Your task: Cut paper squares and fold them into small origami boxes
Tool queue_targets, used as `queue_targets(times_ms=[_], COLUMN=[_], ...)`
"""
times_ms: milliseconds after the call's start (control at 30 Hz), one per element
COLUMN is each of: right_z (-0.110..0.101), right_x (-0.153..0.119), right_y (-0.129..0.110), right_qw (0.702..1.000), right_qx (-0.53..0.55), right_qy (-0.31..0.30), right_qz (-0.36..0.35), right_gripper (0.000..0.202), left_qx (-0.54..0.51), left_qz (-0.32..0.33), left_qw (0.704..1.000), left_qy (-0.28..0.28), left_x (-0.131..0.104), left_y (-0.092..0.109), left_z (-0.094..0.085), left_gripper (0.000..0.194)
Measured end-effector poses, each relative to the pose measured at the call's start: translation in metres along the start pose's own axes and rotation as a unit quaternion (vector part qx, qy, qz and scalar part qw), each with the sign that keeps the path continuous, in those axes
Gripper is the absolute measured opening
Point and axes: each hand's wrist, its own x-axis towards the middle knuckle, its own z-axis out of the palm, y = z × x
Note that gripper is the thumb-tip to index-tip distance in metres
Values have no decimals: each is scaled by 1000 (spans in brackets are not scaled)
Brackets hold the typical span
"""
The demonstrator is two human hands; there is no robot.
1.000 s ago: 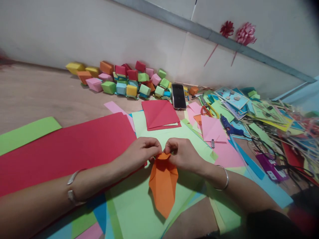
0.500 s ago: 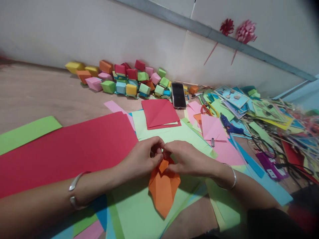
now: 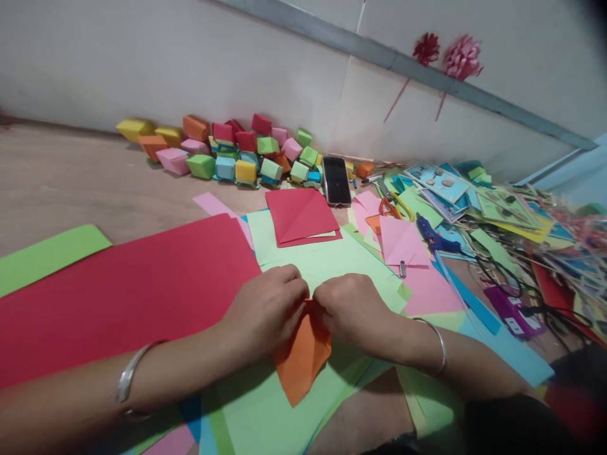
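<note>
An orange sheet of folded paper (image 3: 306, 360) is held between my two hands, its pointed end toward me. My left hand (image 3: 272, 300) pinches its upper left edge, fingers closed. On the other side my right hand (image 3: 351, 309) is closed on the upper right edge, the knuckles facing up. Between the hands only a thin strip of the folded top edge shows; the rest of it is hidden by the fingers. Beneath the hands lies pale green paper (image 3: 270, 417). Just beyond them sits a small stack of red paper squares (image 3: 303, 216).
Large red paper (image 3: 123, 291) spreads to the left. Several folded paper boxes (image 3: 245, 170) line the wall beside a phone (image 3: 336, 182). Rightward lie scissors (image 3: 391, 208), a blue glue gun (image 3: 436, 237), pink paper (image 3: 405, 240), a purple power strip (image 3: 515, 313) and piled cards (image 3: 441, 183).
Both hands have turned over to knuckles up and closed on the orange paper's top edge. The small flap at its top is now covered, and its tip has shifted slightly left.
</note>
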Motion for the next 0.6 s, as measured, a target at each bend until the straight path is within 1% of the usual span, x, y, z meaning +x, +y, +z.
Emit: queue_targets(times_ms=[67, 167, 300, 433, 533, 600], right_z=[-1, -1, 4, 9, 11, 12], right_x=[-3, -5, -3, 0, -1, -1], right_y=[-3, -7, -9, -9, -9, -11], right_qw=[1000, 999, 998, 999, 998, 997], right_qx=[-19, -38, -49, -39, -43, -45], right_qy=[-3, -4, 29, 26, 21, 28], right_qz=[-10, -18, -21, -24, -41, -47], right_gripper=[15, 19, 19, 18, 20, 21], left_qx=[43, 51, 56, 87, 142, 189], left_qz=[15, 30, 49, 67, 80, 98], left_qw=[999, 998, 996, 993, 986, 975], left_qy=[-12, 10, 42, 41, 44, 60], left_x=[-1, -1, -2, -2, -1, 0], left_y=[0, -1, -3, -3, -1, 0], left_z=[0, 1, 4, 2, 0, 0], left_gripper=[20, 22, 24, 21, 19, 24])
